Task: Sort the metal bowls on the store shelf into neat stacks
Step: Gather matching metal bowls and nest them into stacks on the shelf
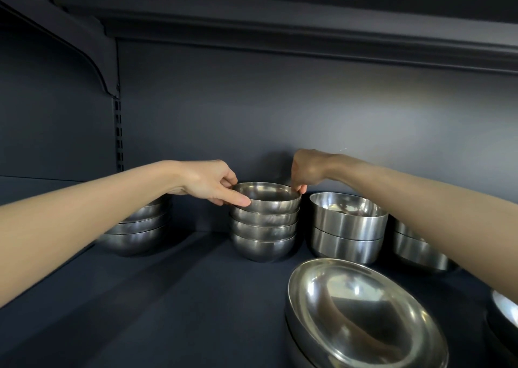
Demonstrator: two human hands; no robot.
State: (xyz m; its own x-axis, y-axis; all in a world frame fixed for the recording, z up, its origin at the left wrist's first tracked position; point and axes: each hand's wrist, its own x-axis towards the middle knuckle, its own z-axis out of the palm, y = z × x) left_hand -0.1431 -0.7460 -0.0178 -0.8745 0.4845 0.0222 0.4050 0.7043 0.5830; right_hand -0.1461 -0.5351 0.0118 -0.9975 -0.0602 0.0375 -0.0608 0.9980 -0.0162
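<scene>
Both hands meet at the top bowl point(266, 198) of the middle stack point(263, 227), which stands near the back of the dark shelf point(168, 297). The left hand point(208, 181) pinches the bowl's left rim, thumb along the outer wall and fingers curled over the edge. The right hand point(307, 168) grips the far right rim from above; only its fingertips point(301, 189) show at the rim, the rest of its grasp being hidden behind the knuckles. The middle stack shows four nested bowls, the top one seated level. To the left, another stack point(140, 233) is largely hidden behind the left forearm, so its top and count cannot be made out. Just right of the middle stack stands a pair of straight-walled bowls point(347, 227), one nested in the other, with a blurred reflection inside. Further right, a similar stack point(417, 250) is mostly covered by the right forearm. In the foreground a wide bowl point(364, 314) tops a nearer stack that is cut off by the lower edge. At the far right edge, part of another bowl point(506, 309) shows, too cropped to judge. The back panel point(280, 115) is dim and plain.
</scene>
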